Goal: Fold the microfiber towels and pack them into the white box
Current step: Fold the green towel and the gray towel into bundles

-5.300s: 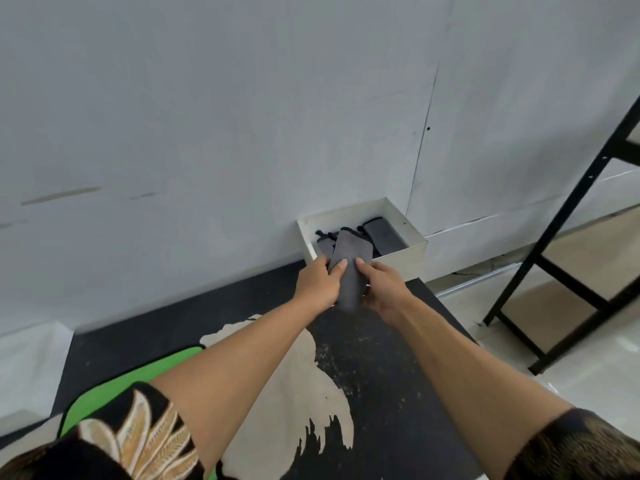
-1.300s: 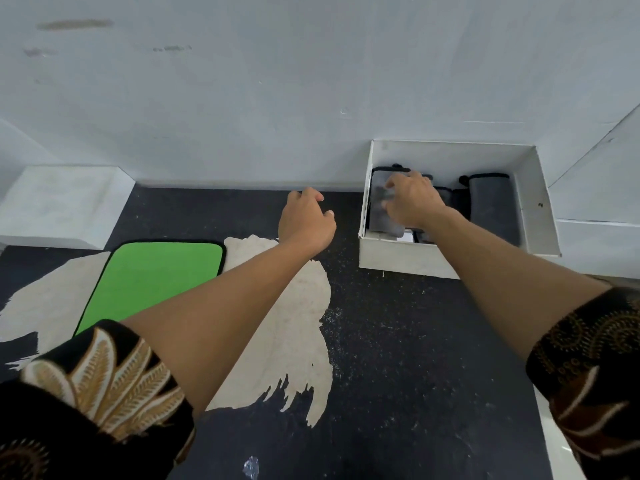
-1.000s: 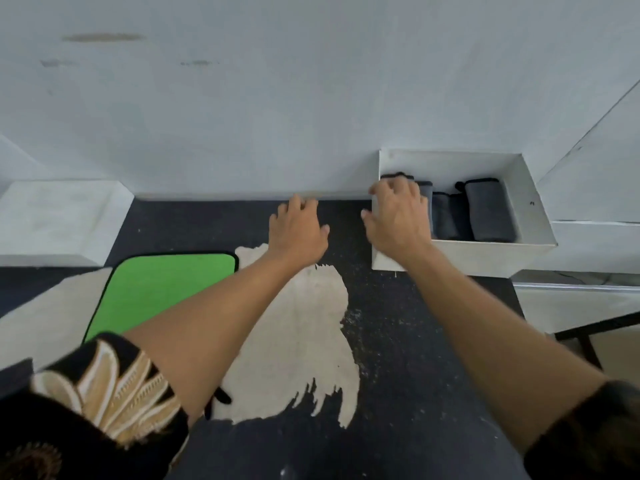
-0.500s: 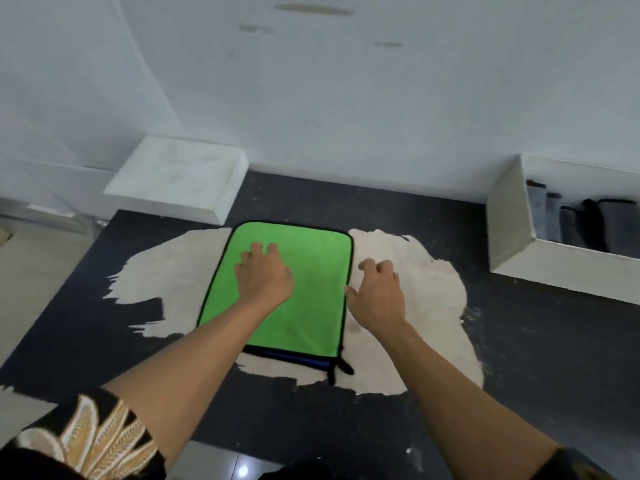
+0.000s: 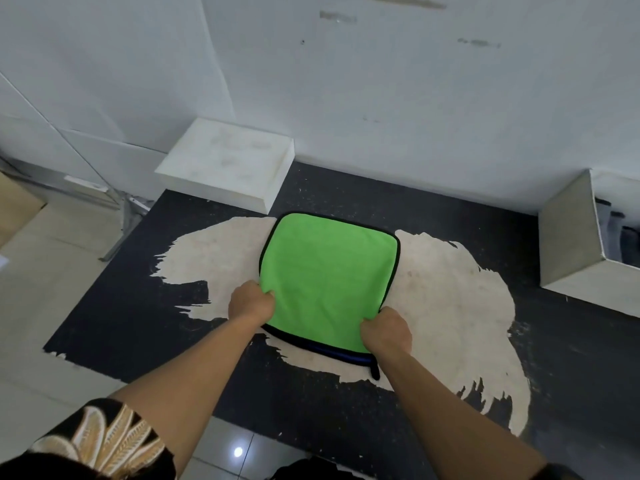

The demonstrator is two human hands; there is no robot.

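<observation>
A bright green microfiber towel (image 5: pixel 329 275) with a black hem lies flat in the middle of the dark table, and a blue layer shows under its near edge. My left hand (image 5: pixel 251 303) is closed on the towel's near-left edge. My right hand (image 5: pixel 388 332) is closed on its near-right corner. The white box (image 5: pixel 568 244) stands at the table's right edge, and folded grey towels (image 5: pixel 620 233) stand upright inside it.
The dark table (image 5: pixel 381 199) has a large worn pale patch (image 5: pixel 453 292) under and around the towel. A white lid or block (image 5: pixel 228 161) rests at the back left against the white wall. Tiled floor lies to the left and at the near edge.
My right hand left the white box and both hands moved left to the green towel. From lying flat on and beside it, they have come to its near edge and closed on it.
</observation>
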